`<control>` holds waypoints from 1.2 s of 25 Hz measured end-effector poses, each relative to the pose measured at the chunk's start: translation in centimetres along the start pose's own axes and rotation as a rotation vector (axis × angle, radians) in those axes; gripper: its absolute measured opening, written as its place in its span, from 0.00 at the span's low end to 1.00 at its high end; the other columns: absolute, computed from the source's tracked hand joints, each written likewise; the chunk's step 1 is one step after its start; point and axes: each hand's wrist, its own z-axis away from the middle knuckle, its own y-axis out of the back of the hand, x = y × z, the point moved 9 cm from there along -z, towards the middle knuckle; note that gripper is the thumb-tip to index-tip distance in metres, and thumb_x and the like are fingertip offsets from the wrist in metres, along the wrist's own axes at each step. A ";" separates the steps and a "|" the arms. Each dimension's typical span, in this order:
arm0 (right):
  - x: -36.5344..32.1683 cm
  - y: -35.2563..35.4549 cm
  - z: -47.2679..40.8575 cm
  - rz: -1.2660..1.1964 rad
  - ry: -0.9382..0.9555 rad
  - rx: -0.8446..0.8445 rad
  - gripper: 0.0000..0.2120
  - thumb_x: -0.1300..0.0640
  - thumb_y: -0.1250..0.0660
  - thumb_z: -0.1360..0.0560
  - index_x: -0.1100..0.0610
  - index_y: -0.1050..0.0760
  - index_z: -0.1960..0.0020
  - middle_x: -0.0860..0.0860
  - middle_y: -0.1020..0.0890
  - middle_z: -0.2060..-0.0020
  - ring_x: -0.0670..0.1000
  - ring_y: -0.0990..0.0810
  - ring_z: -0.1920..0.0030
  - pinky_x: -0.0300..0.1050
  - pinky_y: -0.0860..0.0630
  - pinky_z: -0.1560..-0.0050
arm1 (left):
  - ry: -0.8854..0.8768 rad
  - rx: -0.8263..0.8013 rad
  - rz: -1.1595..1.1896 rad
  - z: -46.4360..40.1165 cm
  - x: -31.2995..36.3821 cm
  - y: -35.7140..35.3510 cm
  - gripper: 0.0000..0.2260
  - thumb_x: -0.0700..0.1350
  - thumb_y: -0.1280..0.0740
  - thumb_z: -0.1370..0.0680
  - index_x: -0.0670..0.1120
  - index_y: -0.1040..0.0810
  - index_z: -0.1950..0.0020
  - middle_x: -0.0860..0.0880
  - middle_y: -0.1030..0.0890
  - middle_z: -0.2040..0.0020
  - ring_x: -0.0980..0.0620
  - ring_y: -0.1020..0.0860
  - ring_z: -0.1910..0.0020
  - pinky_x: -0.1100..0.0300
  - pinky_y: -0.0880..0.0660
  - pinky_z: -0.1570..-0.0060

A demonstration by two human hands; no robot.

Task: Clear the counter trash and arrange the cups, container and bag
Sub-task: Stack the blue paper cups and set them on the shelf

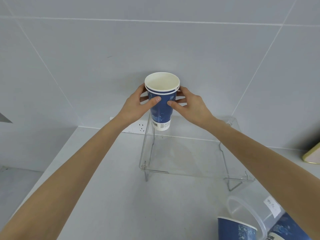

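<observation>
Two blue paper cups, nested into one stack [161,108] with white rims and a white inside, are held upright in the air above the back left corner of a clear acrylic shelf [188,172]. My left hand [138,103] grips the stack from the left and my right hand [188,103] from the right, both thumbs on the front. A clear plastic container [249,210] with a white label lies on its side at the bottom right. Another blue paper cup [235,229] lies in front of it.
The shelf stands on wire legs on a pale grey counter [107,196] against a tiled wall. A white wall socket [141,127] sits behind the shelf's left side. A gold-edged tin or box [312,155] shows at the right edge. The counter drops off at left.
</observation>
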 end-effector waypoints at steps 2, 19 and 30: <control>0.1 -0.3 0.4 0.042 -0.011 -0.024 0.26 0.51 0.35 0.27 0.57 0.38 0.32 0.53 0.24 0.38 0.53 0.22 0.43 0.42 0.27 0.47 | -0.010 -0.018 -0.028 0.3 0.2 -0.2 0.27 0.50 0.36 0.26 0.50 0.41 0.30 0.51 0.33 0.30 0.50 0.30 0.35 0.61 0.33 0.45; 0.2 3.7 15.4 0.530 0.069 -0.334 0.32 0.48 0.39 0.25 0.55 0.48 0.27 0.56 0.36 0.29 0.57 0.39 0.29 0.52 0.41 0.30 | -0.077 -0.140 -0.603 12.9 4.1 -4.9 0.33 0.54 0.35 0.27 0.49 0.49 0.28 0.48 0.41 0.26 0.47 0.39 0.29 0.54 0.40 0.33; 6.0 10.0 25.6 0.518 0.011 -0.257 0.31 0.49 0.38 0.25 0.54 0.47 0.27 0.55 0.39 0.27 0.56 0.39 0.29 0.53 0.42 0.28 | -0.168 -0.224 -0.608 21.6 7.4 -14.4 0.27 0.50 0.37 0.25 0.49 0.42 0.29 0.47 0.35 0.29 0.48 0.35 0.33 0.59 0.38 0.37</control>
